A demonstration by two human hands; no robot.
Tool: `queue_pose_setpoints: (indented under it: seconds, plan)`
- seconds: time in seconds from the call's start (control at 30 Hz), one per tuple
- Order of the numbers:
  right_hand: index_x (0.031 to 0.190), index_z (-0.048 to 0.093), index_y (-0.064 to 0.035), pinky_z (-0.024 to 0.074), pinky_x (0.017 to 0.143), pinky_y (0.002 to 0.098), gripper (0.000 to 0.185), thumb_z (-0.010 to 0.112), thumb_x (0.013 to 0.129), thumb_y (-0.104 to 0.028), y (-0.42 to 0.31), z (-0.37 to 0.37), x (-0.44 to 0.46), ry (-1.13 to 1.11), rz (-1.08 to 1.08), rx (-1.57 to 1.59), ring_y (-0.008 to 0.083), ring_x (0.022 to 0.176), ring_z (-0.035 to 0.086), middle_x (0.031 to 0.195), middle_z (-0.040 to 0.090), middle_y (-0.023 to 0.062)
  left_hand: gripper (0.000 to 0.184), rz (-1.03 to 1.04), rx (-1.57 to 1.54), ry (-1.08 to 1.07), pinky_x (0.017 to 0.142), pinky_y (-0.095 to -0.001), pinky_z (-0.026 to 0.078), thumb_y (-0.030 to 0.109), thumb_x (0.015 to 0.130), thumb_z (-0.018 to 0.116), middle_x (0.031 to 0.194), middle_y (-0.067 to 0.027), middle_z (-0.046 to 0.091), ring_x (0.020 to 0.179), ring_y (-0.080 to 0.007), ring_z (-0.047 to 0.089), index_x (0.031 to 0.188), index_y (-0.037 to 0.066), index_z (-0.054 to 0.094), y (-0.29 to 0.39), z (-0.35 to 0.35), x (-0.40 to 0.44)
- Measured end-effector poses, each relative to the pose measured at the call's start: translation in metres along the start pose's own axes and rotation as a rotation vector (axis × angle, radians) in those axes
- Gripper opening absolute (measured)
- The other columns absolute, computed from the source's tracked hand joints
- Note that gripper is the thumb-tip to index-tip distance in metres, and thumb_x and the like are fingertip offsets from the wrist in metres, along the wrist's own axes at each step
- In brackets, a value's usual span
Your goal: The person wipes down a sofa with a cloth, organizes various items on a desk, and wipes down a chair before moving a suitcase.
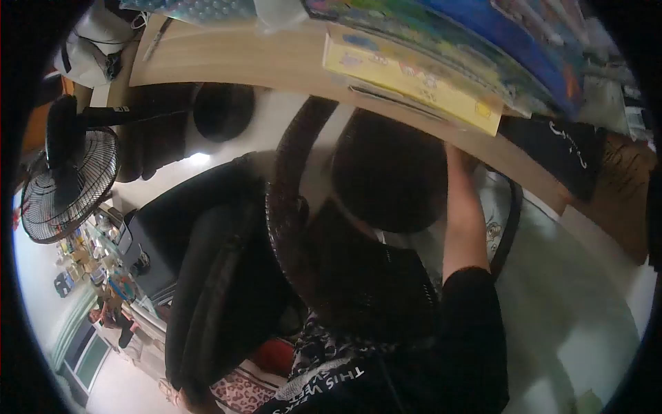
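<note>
My right forearm [465, 214] reaches up from a black short sleeve to the underside of the wooden tabletop. The edge of the tabletop and a dark rounded shape [393, 172] beside the wrist mostly hide my right hand [460, 157]; its fingers do not show. On the left stands a large black padded piece [221, 276], perhaps a seat or backrest. At its lower end a patch of skin [176, 397] shows, possibly my left hand, too dim to make out fingers. A dark brown, glossy curved band [289, 186] runs between the two.
On the wooden tabletop [227, 55] lie a yellow box [414, 76], colourful flat packages [469, 41] and bubble wrap [196, 8]. A black fan [69, 183] stands at left. A black printed bag [558, 152] and brown cardboard [624, 186] are at right.
</note>
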State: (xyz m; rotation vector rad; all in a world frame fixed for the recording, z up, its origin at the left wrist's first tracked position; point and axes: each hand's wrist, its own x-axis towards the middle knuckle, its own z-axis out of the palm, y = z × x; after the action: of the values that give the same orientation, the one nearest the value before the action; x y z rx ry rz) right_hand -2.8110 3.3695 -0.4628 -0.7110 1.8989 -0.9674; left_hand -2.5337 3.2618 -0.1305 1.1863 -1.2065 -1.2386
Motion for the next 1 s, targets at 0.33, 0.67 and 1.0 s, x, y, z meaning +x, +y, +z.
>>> queue_pose_setpoints:
  seconds: [0.33,0.67,1.0]
  plan:
    - [0.117,0.059,-0.0085,0.0405,0.099,0.043,0.031,0.05,0.088,-0.007,0.015,0.059,-0.111,-0.482,-0.408,-0.624,0.0334,0.118,0.05,0.124,0.054,0.0178,0.047,-0.034,0.024,-0.064,0.076,-0.0332,0.047,0.012,0.075,0.063,0.103,-0.0132,0.055,0.096,-0.0219,0.058,0.117,-0.001,0.048,0.027,0.007,0.003]
    - [0.13,0.043,-0.0062,0.0506,0.074,0.0488,0.041,0.046,0.09,-0.016,0.116,-0.123,-0.042,0.588,0.194,-0.844,0.0401,0.097,0.059,0.121,0.051,0.0248,0.046,-0.128,0.048,-0.142,0.078,-0.034,0.047,0.012,0.077,0.062,0.105,-0.0134,0.055,0.098,-0.022,0.057,0.119,-0.001,0.047,0.031,0.013,-0.006]
    - [0.111,0.062,-0.0129,0.0496,0.088,0.043,0.03,0.053,0.083,-0.019,0.032,0.036,-0.156,-0.642,0.139,-0.931,0.0332,0.102,0.06,0.114,0.059,0.0182,0.046,0.024,-0.033,-0.134,0.08,-0.0347,0.048,0.011,0.078,0.06,0.107,-0.0135,0.055,0.1,-0.0221,0.057,0.121,-0.001,0.046,0.144,0.011,0.011]
